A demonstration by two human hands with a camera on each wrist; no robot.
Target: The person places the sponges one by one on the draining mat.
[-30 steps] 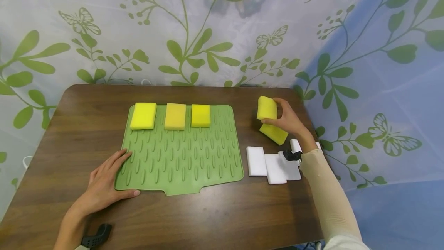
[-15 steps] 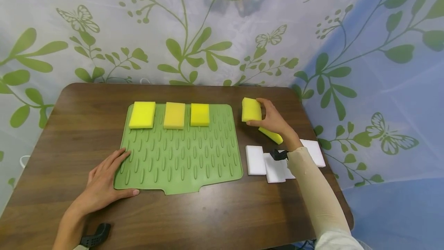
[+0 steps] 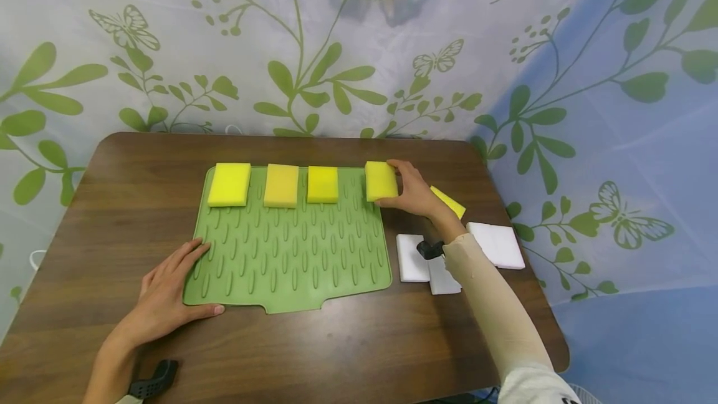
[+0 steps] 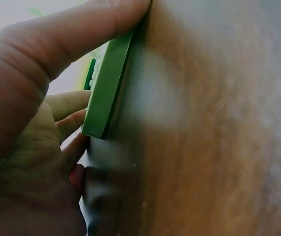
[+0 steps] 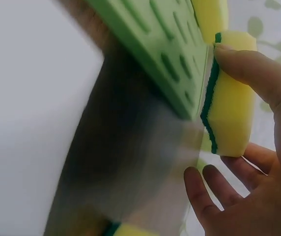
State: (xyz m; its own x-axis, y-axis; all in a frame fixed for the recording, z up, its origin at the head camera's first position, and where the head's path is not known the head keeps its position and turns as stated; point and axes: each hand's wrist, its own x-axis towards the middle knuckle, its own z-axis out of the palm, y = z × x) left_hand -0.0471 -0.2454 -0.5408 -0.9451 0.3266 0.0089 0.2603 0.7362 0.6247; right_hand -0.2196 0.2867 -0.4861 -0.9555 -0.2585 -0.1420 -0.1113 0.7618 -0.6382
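A green ribbed mat [image 3: 291, 260] lies on the table with three yellow sponges along its far edge: one at the left [image 3: 229, 184], a paler one [image 3: 282, 186] and one farther right [image 3: 322, 184]. My right hand [image 3: 415, 192] pinches a fourth yellow sponge [image 3: 381, 181] between thumb and fingers at the mat's far right corner. In the right wrist view that sponge [image 5: 234, 98] shows a dark green scouring layer facing the mat [image 5: 170, 54]. My left hand [image 3: 162, 298] rests at the mat's near left corner, fingers spread; the left wrist view shows it beside the mat's edge [image 4: 106, 88].
Another yellow sponge [image 3: 448, 201] lies behind my right wrist, partly hidden. White blocks lie to the mat's right, one [image 3: 412, 258] near its edge and others [image 3: 496, 245] beyond my forearm. A patterned curtain [image 3: 336, 48] hangs behind the table [image 3: 348, 354].
My right hand has carried the pinched sponge leftward, from above the other loose sponge to the mat's far right corner. My left hand stays at the mat's corner.
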